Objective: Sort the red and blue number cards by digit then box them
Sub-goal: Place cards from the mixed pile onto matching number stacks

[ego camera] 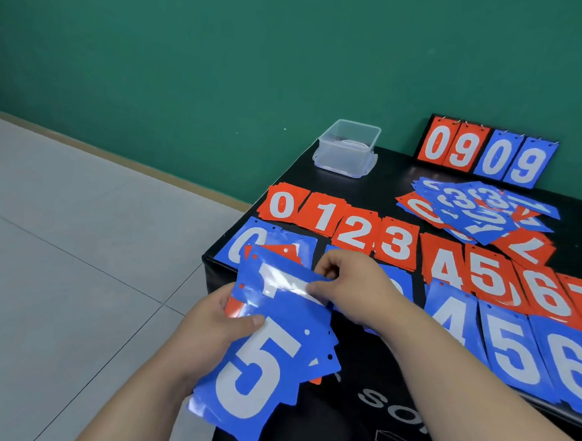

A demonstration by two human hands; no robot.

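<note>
Though under cards (397, 242), black table (393, 173) by green wall (190, 60)

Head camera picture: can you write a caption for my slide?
Left hand grips a stack topped by a blue 5; right hand pinches another blue card over sorted red row and blue row.

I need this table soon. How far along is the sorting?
Done: red piles run 0 to 7 in a row, with blue piles started in front. In hand: the left hand grips a stack topped by a blue 5; the right hand pinches a blue card over it. Left: the mixed heap at the back, and boxing; no cards show in the clear box.
</note>
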